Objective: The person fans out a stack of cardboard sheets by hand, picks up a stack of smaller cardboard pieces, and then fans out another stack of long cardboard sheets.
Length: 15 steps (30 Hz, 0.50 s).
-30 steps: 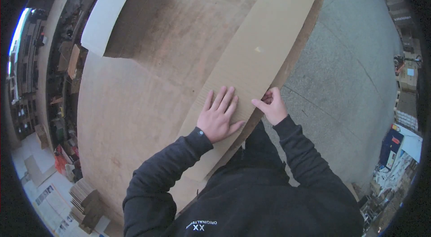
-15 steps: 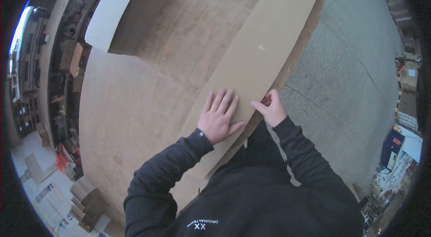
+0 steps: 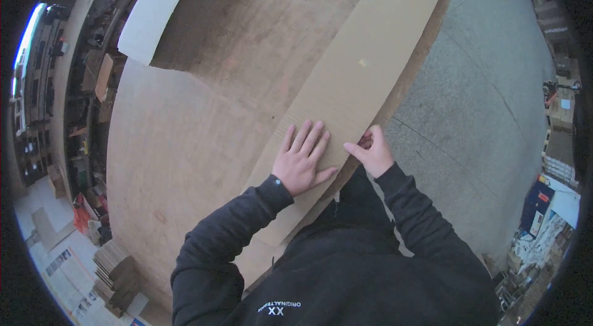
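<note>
On the wide wooden table we see a long cardboard strip lying along the right edge, near the grey floor. Our left hand lies flat and spread on the strip's near part, likely pinning it in place. Our right hand pinches the strip's right edge between thumb and curled fingers, probably to line it up. A folded cardboard sheet sits at the far left.

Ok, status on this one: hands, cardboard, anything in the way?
Left hand flat on cardboard strip. Right hand pinching strip's edge. Strip lies along wooden table edge; nothing on it.
</note>
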Tool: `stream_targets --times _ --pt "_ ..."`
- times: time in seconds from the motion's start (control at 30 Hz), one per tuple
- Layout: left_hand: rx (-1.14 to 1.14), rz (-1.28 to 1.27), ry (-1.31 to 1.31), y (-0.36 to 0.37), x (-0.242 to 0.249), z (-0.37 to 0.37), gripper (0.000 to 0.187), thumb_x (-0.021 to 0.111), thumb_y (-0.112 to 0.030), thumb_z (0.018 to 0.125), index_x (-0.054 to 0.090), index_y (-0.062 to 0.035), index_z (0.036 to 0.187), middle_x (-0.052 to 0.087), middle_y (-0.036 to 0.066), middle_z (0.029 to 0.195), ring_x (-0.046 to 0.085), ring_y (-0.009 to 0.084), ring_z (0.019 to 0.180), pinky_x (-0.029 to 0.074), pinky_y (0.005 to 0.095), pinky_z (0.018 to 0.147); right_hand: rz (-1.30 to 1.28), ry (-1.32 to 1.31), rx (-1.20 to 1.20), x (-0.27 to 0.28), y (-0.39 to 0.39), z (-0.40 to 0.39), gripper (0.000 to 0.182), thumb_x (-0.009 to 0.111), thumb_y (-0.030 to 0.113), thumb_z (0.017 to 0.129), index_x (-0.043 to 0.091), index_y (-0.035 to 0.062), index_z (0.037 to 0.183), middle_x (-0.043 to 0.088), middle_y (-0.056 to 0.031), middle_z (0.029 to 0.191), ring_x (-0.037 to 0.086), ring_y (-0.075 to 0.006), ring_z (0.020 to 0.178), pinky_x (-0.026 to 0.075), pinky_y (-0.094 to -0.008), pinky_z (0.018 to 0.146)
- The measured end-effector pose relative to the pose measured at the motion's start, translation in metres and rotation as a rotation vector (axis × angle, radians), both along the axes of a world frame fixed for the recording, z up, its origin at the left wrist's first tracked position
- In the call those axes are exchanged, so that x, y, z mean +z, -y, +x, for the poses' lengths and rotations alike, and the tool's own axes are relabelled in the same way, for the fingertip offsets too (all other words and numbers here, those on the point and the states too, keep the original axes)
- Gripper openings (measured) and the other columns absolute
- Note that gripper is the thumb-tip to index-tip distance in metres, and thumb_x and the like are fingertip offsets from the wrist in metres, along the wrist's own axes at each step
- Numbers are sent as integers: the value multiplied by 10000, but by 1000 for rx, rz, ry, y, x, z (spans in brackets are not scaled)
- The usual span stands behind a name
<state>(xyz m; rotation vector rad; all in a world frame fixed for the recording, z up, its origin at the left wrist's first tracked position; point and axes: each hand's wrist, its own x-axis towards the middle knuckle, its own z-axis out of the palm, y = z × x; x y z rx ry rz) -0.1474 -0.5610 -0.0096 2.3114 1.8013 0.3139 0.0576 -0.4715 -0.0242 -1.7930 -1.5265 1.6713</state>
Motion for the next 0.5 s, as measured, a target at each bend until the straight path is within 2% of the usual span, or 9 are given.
stream_targets --times 0.13,0.33,0.5 --pt "-1 50 18 0 0 -1 772 472 -666 913 566 -37 1352 498 166 1458 410 354 1400 250 548 1180 -10 0 4 -3 5 -2 453 830 264 777 475 91 998 572 -65 919 584 -152 767 492 -293 693" --pt "-11 29 -9 3 4 -1 739 470 -651 917 597 -35 1304 489 158 1472 414 339 1402 273 540 1164 -59 -15 -7 2 3 -3 457 832 271 779 474 96 1004 565 -60 932 572 -150 806 474 -287 738" --pt "-23 5 -12 4 4 -2 754 459 -659 917 581 -28 1311 450 168 1504 382 345 1422 243 543 1180 -39 -21 -4 -3 3 -1 447 823 256 780 466 97 996 565 -62 944 573 -153 806 474 -291 739"
